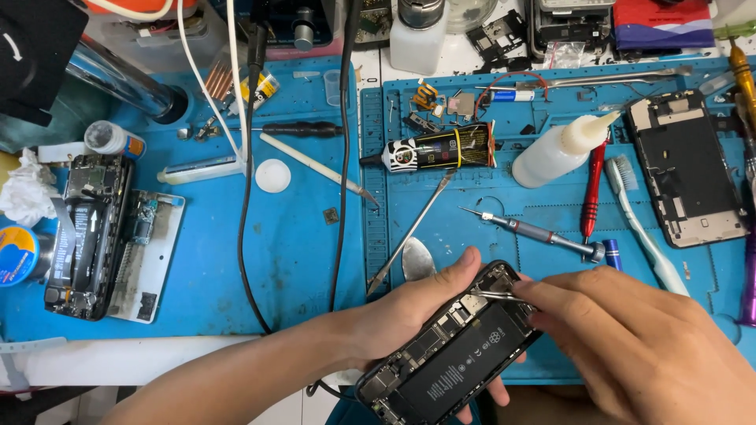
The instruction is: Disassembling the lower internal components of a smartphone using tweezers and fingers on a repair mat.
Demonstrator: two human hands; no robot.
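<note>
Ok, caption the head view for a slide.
Left hand steadies an opened phone while right hand works tweezers inside it, above a blue repair mat.

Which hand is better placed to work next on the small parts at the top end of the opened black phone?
The right hand: its thin metal tweezers already touch the opened black phone at its top end. The left hand grips the phone's side, steadying it.
</note>
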